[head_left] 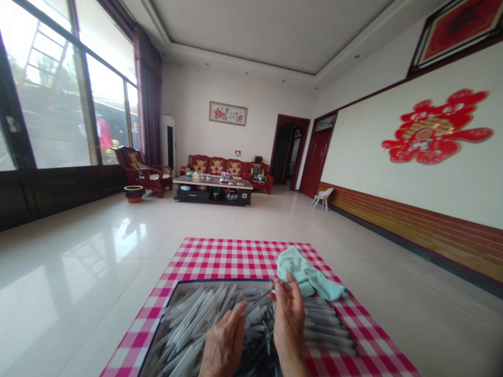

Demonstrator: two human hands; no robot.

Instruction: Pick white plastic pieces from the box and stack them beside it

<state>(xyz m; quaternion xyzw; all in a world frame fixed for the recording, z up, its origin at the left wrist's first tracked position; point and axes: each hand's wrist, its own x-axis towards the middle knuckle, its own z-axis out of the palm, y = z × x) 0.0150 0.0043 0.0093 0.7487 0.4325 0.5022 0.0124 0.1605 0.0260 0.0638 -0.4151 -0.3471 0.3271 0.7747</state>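
A thin dark pen [261, 298] slants between my two hands above an open box. My right hand [288, 319] pinches its upper end between thumb and fingers. Its lower end runs to the fingertips of my left hand [226, 337], which are pressed together; what exactly they grip is partly hidden. Under the hands, the box [223, 280] with a dark blue rim holds many translucent pen barrels [196, 319] and darker slim pieces [261, 345] in a loose heap. Right of my right hand lies a blurred row of pens [328, 327], side by side.
A mint-green cloth [304, 272] lies crumpled behind the pen row. Everything rests on a table with a pink-and-white checked tablecloth [236, 256]. Farther off stand a low coffee table [212, 182], a wooden sofa [216, 165], an armchair [145, 173] and a small chair [323, 197].
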